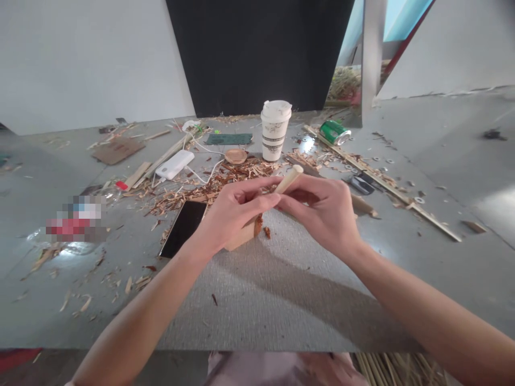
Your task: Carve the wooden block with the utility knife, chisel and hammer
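Note:
A pale round wooden stick (pixel 290 178) slants up and away from between my two hands. My left hand (pixel 235 212) is closed, its thumb and fingertips at the stick's near side. From the right, my right hand (pixel 325 209) pinches the same stick, thumb tip almost touching my left thumb. My fingers hide the stick's lower part. Below my left hand a light wooden block (pixel 242 237) rests on the table, partly covered by that hand. Reddish-brown crumbs (pixel 267 232) lie beside the block.
A phone (pixel 183 229) lies left of the block. Beyond my hands stand a lidded paper cup (pixel 275 131) and a round wooden piece (pixel 235 156) among shavings. A white power bank (pixel 175 164) has a cable. A green can (pixel 335 132) lies near a long wooden strip (pixel 386 187).

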Demonstrator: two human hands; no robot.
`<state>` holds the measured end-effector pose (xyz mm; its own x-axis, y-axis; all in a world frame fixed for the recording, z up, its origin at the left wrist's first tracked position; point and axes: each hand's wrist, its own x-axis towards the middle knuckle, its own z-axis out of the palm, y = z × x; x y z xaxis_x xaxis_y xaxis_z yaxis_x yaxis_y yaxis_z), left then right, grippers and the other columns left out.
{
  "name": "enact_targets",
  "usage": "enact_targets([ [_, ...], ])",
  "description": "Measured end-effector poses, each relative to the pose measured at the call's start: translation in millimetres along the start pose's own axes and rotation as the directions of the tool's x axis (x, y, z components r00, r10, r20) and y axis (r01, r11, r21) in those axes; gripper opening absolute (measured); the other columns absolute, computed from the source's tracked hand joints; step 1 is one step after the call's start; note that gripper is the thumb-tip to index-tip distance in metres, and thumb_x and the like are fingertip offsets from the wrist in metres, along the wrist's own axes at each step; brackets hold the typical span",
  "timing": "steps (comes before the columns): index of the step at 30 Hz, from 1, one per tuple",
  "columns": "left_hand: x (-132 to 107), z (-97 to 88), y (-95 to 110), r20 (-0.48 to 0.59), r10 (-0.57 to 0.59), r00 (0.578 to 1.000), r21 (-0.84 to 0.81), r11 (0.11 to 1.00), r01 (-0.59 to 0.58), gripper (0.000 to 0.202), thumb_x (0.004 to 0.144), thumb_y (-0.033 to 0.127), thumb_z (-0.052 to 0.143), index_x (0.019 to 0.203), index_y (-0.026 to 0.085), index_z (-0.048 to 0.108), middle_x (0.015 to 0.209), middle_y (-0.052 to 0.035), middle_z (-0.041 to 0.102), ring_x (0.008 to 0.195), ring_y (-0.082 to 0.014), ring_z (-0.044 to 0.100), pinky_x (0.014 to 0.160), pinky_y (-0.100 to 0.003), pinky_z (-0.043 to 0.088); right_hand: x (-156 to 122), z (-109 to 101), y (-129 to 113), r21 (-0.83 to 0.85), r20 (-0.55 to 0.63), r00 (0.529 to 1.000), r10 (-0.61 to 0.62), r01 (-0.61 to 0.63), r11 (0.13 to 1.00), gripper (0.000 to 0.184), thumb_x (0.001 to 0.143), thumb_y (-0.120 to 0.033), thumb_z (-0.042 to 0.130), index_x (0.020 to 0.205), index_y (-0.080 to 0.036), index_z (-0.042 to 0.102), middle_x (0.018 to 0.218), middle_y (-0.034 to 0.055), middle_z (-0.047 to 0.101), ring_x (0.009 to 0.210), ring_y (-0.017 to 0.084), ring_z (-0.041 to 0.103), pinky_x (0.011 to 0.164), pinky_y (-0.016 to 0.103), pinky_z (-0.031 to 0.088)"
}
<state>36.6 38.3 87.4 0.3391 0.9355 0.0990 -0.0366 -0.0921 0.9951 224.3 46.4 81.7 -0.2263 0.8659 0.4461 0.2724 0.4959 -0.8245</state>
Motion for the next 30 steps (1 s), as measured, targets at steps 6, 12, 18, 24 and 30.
enact_targets([
  [6, -2.2, 0.6, -4.1, 0.01, 0.033, 0.999, 0.006, 0.999, -0.033, 0.027, 0.093, 0.041, 0.074, 0.113, 0.025, 0.082, 0.078, -0.0003, 0.069, 0.075, -0.0158, 0.06, 0.064, -0.027, 0.05, -0.5, 3.6, -3.7, -0.061, 0.008, 0.995, -0.101, 0.101, 0.993, 0.017, 0.092, -0.033, 0.076, 0.079, -0.022, 0.075, 0.08, 0.0001, 0.077, 0.07, 0.015, 0.065, 0.067, 0.029, 0.053],
  [12, -1.8, -2.4, -5.1, 0.003, 0.084, 0.996, 0.13, 0.988, -0.084, 0.027, 0.09, 0.039, 0.077, 0.113, 0.025, 0.084, 0.098, -0.003, 0.078, 0.091, -0.0186, 0.067, 0.084, -0.029, 0.055, -10.3, 7.9, 1.2, -0.092, -0.005, 0.995, -0.098, 0.098, 0.991, 0.009, 0.091, -0.023, 0.075, 0.082, -0.02, 0.075, 0.08, -0.0012, 0.076, 0.067, 0.012, 0.065, 0.067, 0.026, 0.052],
  [18, -2.3, 1.0, -2.1, -0.049, 0.041, 0.998, 0.182, 0.983, -0.032, 0.025, 0.092, 0.036, 0.074, 0.111, 0.024, 0.084, 0.079, -0.0008, 0.072, 0.069, -0.0115, 0.058, 0.062, -0.022, 0.046, -12.6, -17.6, 12.7, -0.208, 0.004, 0.996, -0.084, 0.083, 0.975, 0.021, 0.098, -0.032, 0.064, 0.084, -0.02, 0.075, 0.08, 0.0007, 0.076, 0.067, 0.013, 0.066, 0.064, 0.027, 0.051],
  [24, -1.7, 2.2, -2.4, -0.08, 0.029, 0.996, 0.122, 0.992, -0.019, 0.021, 0.088, 0.031, 0.076, 0.103, 0.019, 0.085, 0.065, 0.0017, 0.058, 0.056, -0.0068, 0.04, 0.05, -0.022, 0.03, 6.0, -102.9, 92.5, -0.778, -0.119, 0.991, 0.057, -0.129, 0.614, 0.016, 0.093, -0.028, 0.06, 0.089, -0.019, 0.073, 0.086, 0.0068, 0.073, 0.074, 0.019, 0.063, 0.064, 0.032, 0.042],
  [30, -2.9, 2.2, -1.9, -0.09, 0.003, 0.996, 0.119, 0.993, 0.008, 0.024, 0.088, 0.034, 0.076, 0.103, 0.018, 0.084, 0.063, 0.0027, 0.051, 0.056, -0.0072, 0.032, 0.05, -0.024, 0.024, -12.1, -134.0, 130.6, -0.889, -0.035, 0.974, 0.225, -0.133, 0.437, 0.029, 0.096, -0.043, 0.059, 0.104, -0.018, 0.072, 0.109, 0.0136, 0.073, 0.1, 0.03, 0.066, 0.076, 0.038, 0.047],
])
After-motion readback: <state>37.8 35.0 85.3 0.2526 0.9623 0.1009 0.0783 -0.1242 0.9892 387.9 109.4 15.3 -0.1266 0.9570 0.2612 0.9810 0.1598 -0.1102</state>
